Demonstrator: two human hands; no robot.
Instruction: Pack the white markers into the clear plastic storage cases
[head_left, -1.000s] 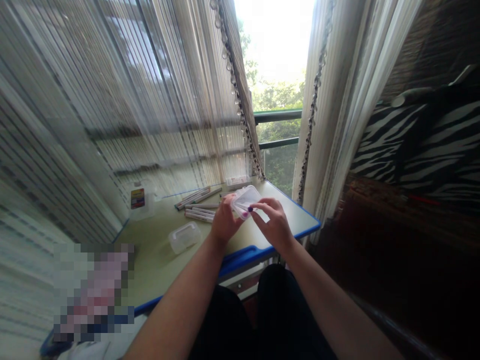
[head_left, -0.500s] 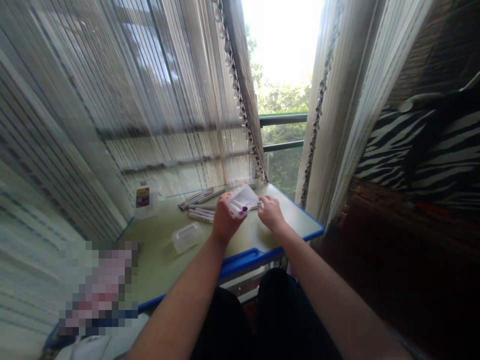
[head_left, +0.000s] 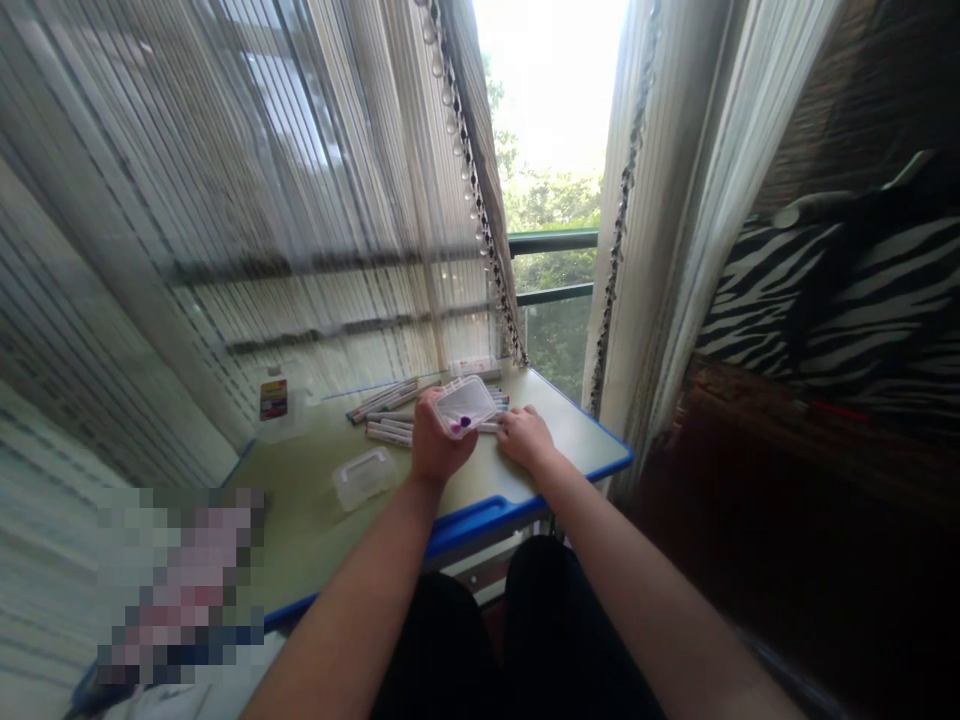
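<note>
My left hand (head_left: pixel 437 447) is closed round a small clear plastic box (head_left: pixel 466 405) and holds it just above the desk (head_left: pixel 315 520). A small purple thing lies inside the box. My right hand (head_left: pixel 523 436) rests on the desk just right of the box, its fingers down on the near ends of several markers (head_left: pixel 390 410) that lie in a loose row. Whether those fingers pinch a marker is hidden.
A second clear box with a lid (head_left: pixel 364 477) lies on the desk at the left. A small bottle with a coloured label (head_left: pixel 274 400) stands by the curtain (head_left: pixel 225 200). The desk's blue edge (head_left: pixel 480 515) runs near my knees. A zebra-striped cloth (head_left: pixel 847 290) hangs at the right.
My right hand left the clear box and dropped to the markers on the desk. My left hand kept the box and lowered it slightly.
</note>
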